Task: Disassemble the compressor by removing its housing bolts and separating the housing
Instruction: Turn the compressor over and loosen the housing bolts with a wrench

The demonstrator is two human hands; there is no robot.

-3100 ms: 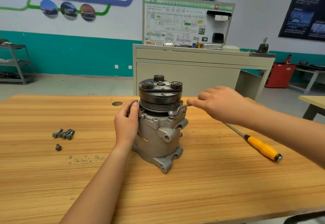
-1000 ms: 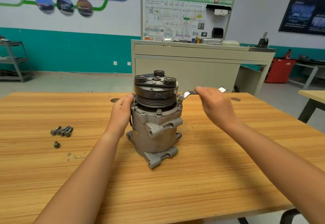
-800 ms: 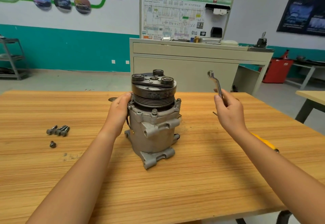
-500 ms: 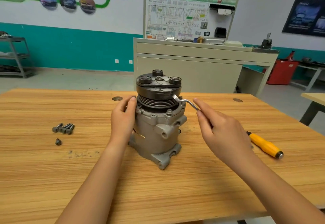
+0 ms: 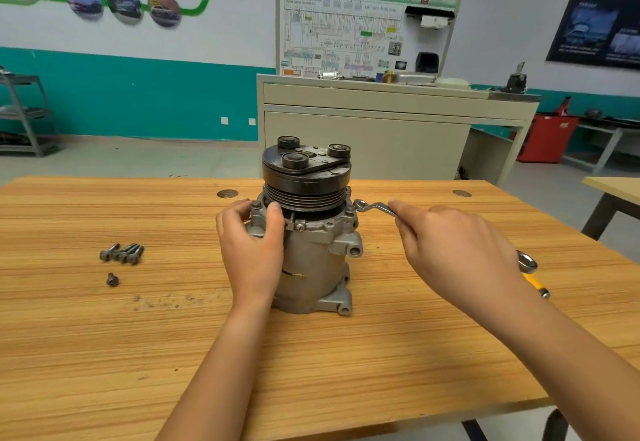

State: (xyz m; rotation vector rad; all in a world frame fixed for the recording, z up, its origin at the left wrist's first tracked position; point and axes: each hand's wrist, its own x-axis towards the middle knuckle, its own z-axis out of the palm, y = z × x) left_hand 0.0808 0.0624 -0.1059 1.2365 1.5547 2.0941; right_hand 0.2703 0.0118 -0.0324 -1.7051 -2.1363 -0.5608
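A grey metal compressor (image 5: 313, 260) with a black pulley (image 5: 306, 177) on top stands upright in the middle of the wooden table (image 5: 346, 371). My left hand (image 5: 252, 250) grips its upper left flange. My right hand (image 5: 457, 250) holds a silver wrench (image 5: 374, 205), whose head sits on a housing bolt (image 5: 349, 211) at the compressor's upper right rim. Several removed bolts (image 5: 122, 253) lie in a group on the table to the left, with one short bolt (image 5: 112, 279) below them.
A yellow-handled screwdriver (image 5: 535, 283) lies on the table behind my right wrist. A beige cabinet (image 5: 381, 135) with a wiring board stands beyond the table. A metal shelf (image 5: 24, 115) is at the far left and another table's corner (image 5: 613, 191) at the right.
The compressor has been turned on the table. My right hand lifted the wrench off, then set it back on a bolt at the upper right rim. My left hand stays on the housing.
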